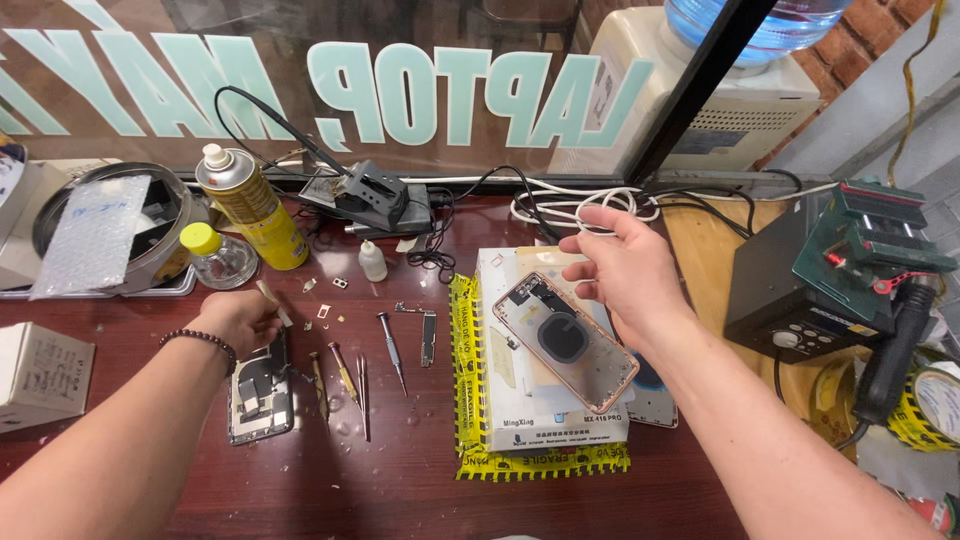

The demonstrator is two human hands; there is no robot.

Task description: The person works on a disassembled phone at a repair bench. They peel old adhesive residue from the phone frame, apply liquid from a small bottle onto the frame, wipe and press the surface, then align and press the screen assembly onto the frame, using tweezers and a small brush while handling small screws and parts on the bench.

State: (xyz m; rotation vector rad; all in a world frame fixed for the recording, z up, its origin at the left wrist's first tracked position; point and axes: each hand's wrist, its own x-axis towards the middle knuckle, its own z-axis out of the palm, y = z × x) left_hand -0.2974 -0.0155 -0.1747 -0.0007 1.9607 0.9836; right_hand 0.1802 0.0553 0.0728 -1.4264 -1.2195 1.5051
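Note:
My right hand holds a rose-gold phone back housing with a dark round coil in its middle, lifted above a white box wrapped in yellow tape. My left hand, with a dark bead bracelet on the wrist, pinches a small pale stick-like tool just above an opened phone body lying on the dark red table. Several screwdrivers and tweezers lie between the two hands.
A yellow spray can, a small yellow-capped bottle and a round metal tray stand at the back left. A soldering station with cables sits at the back. At the right are a black box, a green clamp and tape rolls.

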